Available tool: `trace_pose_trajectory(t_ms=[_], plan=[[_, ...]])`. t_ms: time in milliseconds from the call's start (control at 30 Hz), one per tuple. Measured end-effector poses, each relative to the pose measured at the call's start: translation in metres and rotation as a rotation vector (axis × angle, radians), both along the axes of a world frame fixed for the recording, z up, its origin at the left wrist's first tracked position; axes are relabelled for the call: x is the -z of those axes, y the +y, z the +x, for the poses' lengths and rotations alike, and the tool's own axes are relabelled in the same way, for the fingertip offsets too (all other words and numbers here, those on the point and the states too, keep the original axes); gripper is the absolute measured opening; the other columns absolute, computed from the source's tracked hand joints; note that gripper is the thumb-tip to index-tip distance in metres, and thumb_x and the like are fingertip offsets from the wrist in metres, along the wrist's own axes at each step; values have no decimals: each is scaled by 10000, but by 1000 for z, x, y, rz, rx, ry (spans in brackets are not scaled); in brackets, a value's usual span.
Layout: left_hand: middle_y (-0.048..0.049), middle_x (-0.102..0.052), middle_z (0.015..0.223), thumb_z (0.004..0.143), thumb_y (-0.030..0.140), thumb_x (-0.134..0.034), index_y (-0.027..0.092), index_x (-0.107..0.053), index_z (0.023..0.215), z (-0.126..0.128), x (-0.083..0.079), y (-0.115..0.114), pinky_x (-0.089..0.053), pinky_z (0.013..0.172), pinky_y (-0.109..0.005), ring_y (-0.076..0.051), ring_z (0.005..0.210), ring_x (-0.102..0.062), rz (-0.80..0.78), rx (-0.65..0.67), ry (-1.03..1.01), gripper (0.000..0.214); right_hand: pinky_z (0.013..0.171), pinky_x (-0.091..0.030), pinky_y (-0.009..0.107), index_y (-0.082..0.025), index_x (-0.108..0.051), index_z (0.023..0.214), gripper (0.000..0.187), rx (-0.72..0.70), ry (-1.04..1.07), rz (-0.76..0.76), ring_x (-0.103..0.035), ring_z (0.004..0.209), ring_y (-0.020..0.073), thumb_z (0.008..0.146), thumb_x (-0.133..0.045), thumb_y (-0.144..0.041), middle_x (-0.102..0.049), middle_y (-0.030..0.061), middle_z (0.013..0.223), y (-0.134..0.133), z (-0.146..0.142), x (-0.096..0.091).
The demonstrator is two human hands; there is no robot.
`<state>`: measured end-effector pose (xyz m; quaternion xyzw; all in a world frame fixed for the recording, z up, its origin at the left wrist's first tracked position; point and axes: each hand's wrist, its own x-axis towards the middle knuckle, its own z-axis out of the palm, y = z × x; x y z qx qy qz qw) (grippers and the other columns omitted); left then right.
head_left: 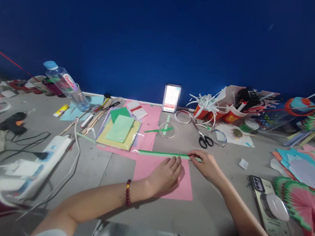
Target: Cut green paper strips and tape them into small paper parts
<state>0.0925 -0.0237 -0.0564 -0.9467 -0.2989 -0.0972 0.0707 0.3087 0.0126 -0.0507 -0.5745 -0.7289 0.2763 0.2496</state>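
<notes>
A pink paper sheet lies on the grey table, with a long strip of dark and light green paper along its upper edge. My right hand pinches the strip's right end between thumb and fingers. Just below the strip, my left hand rests on the pink sheet with its fingers curled. Its fingertips are partly hidden, so whatever may be under them does not show. Farther back, a roll of clear tape lies close to small green paper scraps.
Black-handled scissors lie behind my right hand. Green and yellow paper packs sit left of the strip. At left are a power strip and a tilted bottle. A phone and pink paper fans lie right.
</notes>
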Motion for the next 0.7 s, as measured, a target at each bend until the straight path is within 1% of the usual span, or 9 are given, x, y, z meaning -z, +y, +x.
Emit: trace_pose_trajectory(t_ms=[133, 267, 400, 700], plan=[[-254, -530, 1317, 897, 240, -412, 1, -503, 1233, 0, -2, 0, -413, 918, -402, -312, 1141, -550, 20, 4, 33, 423, 767, -521, 310, -202, -703, 861, 184, 24, 10, 22, -677, 792, 191, 810, -541, -272, -731, 52, 874, 0, 0, 2], [-250, -519, 1336, 905, 269, -407, 14, -505, 1239, -1, 0, -1, -398, 941, -403, -319, 1186, -528, 10, -7, 22, 432, 763, -525, 315, -208, -697, 835, 176, 34, 19, 39, -677, 793, 194, 805, -536, -275, -732, 50, 860, 0, -1, 4], [-253, -510, 1348, 907, 290, -412, 14, -499, 1250, -1, 3, -1, -381, 963, -408, -326, 1203, -516, -2, -11, 4, 449, 758, -526, 313, -212, -693, 822, 171, 41, 25, 42, -673, 780, 192, 796, -540, -282, -726, 45, 841, 1, -1, 4], [-259, -496, 1363, 920, 299, -401, -1, -486, 1276, -1, 3, -1, -371, 975, -413, -330, 1220, -505, -23, -15, 7, 473, 761, -523, 317, -212, -687, 812, 170, 50, 38, 26, -671, 779, 195, 795, -538, -292, -722, 41, 838, 0, 0, 4]])
